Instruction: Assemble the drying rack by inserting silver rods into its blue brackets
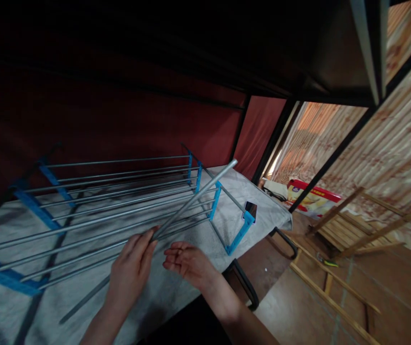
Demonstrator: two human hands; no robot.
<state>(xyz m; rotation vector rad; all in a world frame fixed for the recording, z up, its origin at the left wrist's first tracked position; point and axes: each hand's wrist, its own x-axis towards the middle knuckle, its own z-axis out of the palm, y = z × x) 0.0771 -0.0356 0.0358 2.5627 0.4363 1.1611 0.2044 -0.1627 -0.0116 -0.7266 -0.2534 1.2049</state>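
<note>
Head view, only one. Person at a gray-covered bed (263,196), or what looks like one, working on a rack of blue brackets and gray bars. Left hand (130,270) has its fingers wrapped round a loose rod (194,199) near its middle; grasp looks firm. The loose rod slants across the near side of the rack, upper end raised past the right-hand brackets, lower end coming out behind the left hand toward the near edge. Right hand (193,266) is released: palm up, fingers loosely curled, just beside the loose rod, apparently not touching it.

Rack (126,206) lies on the bed, long bars running between blue brackets at both ends. Rightmost blue bracket (240,235) shows no long bar attached. Phone (251,210) just beyond it. Off to the right: red and yellow box (313,199), wooden chair (361,227), wooden frame (329,282) on the floor.

Step in hand, my read: handling one bar by hand, not seated in any bracket. Next move would call for lining an end up with a bracket hole, right hand closing on the rod or bracket to steady it. Which hole, can't tell; holes too small to see.
</note>
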